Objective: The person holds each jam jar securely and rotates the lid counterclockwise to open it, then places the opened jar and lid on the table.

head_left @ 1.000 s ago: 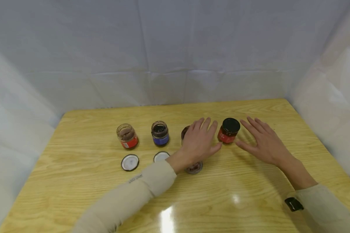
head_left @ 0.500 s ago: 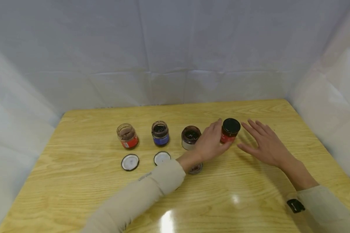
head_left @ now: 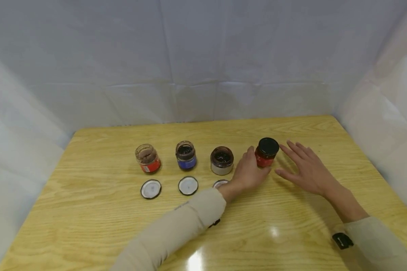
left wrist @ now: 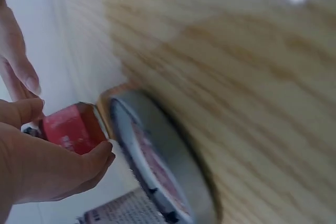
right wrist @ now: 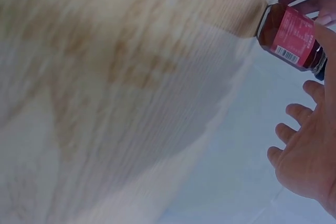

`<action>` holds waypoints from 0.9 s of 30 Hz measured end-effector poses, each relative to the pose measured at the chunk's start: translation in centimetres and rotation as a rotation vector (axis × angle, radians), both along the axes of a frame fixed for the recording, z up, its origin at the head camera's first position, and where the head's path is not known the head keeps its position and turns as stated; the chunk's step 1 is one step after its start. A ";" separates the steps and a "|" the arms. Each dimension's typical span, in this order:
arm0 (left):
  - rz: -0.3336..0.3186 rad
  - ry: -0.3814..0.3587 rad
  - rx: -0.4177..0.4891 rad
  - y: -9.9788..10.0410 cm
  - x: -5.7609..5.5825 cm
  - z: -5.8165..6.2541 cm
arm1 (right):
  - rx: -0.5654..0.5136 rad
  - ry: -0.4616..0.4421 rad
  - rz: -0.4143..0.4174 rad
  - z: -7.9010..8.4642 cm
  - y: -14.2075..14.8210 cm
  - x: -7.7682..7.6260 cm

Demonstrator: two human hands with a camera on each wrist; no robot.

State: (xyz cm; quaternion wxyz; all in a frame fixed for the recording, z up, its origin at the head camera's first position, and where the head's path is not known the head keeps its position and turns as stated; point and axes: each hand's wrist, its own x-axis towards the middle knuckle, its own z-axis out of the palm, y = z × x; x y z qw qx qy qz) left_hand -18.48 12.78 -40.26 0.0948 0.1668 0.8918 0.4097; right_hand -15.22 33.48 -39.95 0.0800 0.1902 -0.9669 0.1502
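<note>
A black-lidded jar with a red label [head_left: 266,153] stands upright at the right end of a row on the wooden table. My left hand [head_left: 248,172] grips its left side, with the thumb in front and the fingers partly hidden behind. In the left wrist view, the thumb and fingers lie around the jar's red label [left wrist: 68,128]. My right hand [head_left: 308,171] is spread just right of the jar, holding nothing. The right wrist view shows the right hand's fingers relaxed and apart beside the jar [right wrist: 294,35].
Three lidless jars stand to the left: red-labelled [head_left: 150,165], blue-labelled [head_left: 187,162] and white-labelled [head_left: 221,169]. In front lie upturned lids: one at left [head_left: 151,189], one in the middle [head_left: 188,185], and one partly under the left wrist [head_left: 219,183]. White sheeting [head_left: 196,67] hangs behind the table.
My left hand has moved right from above the white-labelled jar, uncovering it, and closed on the black-lidded jar. That jar has shifted very slightly. My right hand has stayed nearly still.
</note>
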 end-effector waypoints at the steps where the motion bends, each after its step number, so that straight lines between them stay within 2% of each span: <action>1: 0.021 -0.007 0.012 0.0 -0.1 -0.1 | 0.001 -0.002 -0.001 0.0 -0.1 0.0; 6: 0.051 0.001 0.061 0.0 -0.5 -0.6 | 0.011 -0.008 -0.003 -0.1 -0.1 0.0; 16: 0.029 -0.027 0.124 0.7 -1.6 -1.4 | 0.024 0.003 0.018 -0.3 0.0 0.0; 22: 0.052 -0.066 0.161 1.1 -2.4 -1.7 | 0.015 0.001 0.019 -0.5 0.0 0.0; 27: 0.043 -0.062 0.176 0.9 -2.6 -1.8 | 0.009 -0.021 0.009 -0.5 0.1 0.1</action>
